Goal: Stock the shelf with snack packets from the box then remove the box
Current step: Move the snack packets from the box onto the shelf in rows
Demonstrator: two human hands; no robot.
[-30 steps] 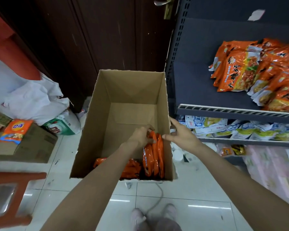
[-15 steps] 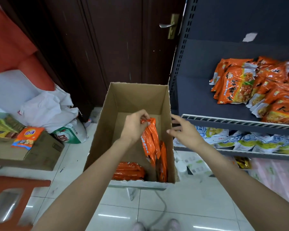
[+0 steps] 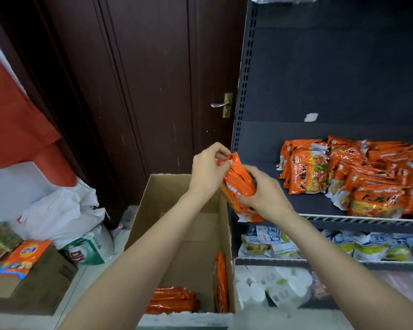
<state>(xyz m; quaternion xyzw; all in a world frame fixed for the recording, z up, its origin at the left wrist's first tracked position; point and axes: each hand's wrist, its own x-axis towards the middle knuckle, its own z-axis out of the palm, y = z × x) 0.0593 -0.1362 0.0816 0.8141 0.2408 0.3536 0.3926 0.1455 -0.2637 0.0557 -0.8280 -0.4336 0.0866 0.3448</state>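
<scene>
A small bunch of orange packets [image 3: 239, 186] is up out of the box [image 3: 184, 234], held above its right wall and just short of the left end of the shelf [image 3: 260, 177]. Both hands have it. The left hand [image 3: 206, 172] pinches the top edge of the bunch between thumb and curled fingers; the right hand [image 3: 264, 194] wraps the lower half from the right, fingers curled round the front. So the bunch sits between the two palms, top end tilted left, bottom end hanging toward the shelf lip.

As for progress, I judge the stocking well on but unfinished. A stocked pile [image 3: 358, 177] of the same packets already covers the right part of the shelf, while the left part is bare. The box is mostly empty, yet a flat stack [image 3: 173, 300] lies on its floor and an upright few [image 3: 221, 282] lean on its right wall. Those remain to go up, and then the box itself has to go.
</scene>
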